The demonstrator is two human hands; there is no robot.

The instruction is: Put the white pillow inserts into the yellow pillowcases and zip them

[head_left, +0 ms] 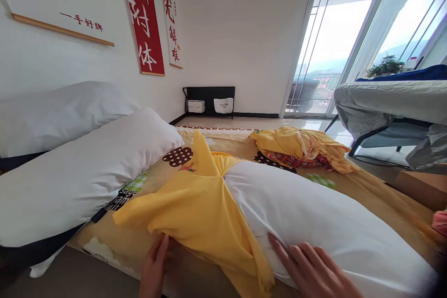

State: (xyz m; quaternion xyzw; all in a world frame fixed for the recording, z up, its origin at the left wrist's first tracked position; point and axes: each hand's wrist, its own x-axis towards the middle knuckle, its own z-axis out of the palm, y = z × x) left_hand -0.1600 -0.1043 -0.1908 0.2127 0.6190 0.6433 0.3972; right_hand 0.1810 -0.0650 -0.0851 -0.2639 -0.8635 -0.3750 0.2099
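A long white pillow (296,205) lies slantwise on the bed. A yellow pillowcase (206,200) is gathered at its far left end, pinched to a point at the pillow's tip and spread out over the bedspread. At the near edge of the pillowcase, my left hand (153,265) has its thumb and fingers closed on the cloth, partly hidden under it. My right hand (310,265) rests on the near side of the white pillow, fingers stretched out and apart.
Two more white pillows (94,172) lie to the left. A heap of yellow bedding (300,144) sits at the bed's far side. The patterned bedspread (349,191) covers the bed. Beyond are a covered table (394,98), a cardboard box (422,188) and a low black rack (209,98).
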